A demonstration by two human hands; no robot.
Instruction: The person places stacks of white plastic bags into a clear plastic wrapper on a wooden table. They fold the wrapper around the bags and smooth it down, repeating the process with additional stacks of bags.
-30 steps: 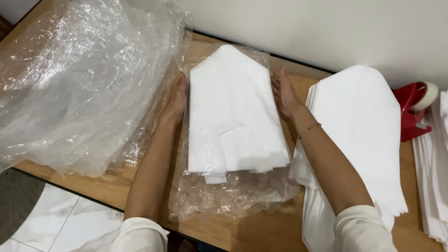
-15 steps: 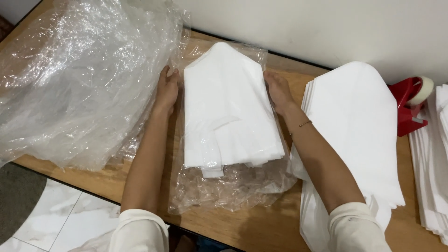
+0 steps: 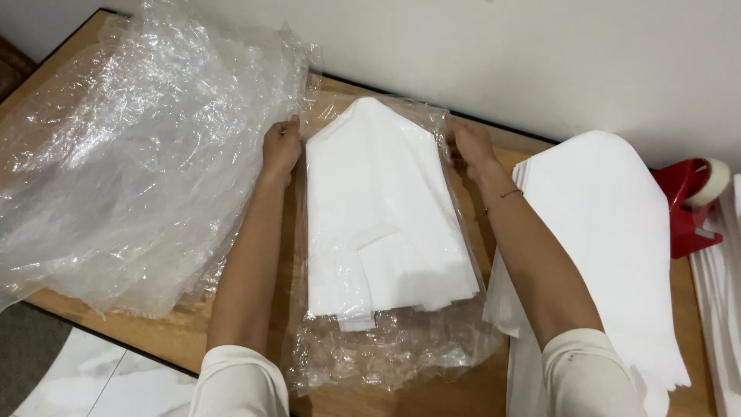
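Note:
A folded stack of white fabric pieces lies inside a clear plastic bag on the wooden table. My left hand grips the bag's left edge near the stack's pointed far end. My right hand holds the bag's right edge at the same height. The bag's open end trails crumpled toward me, past the stack's near edge.
A big heap of clear plastic bags covers the table's left side. A second pile of white fabric lies to the right, overhanging the near edge. A red tape dispenser stands at the far right by the white wall.
Both hands slid farther along the bag's sides toward the stack's pointed end. The stack sits deeper in the bag.

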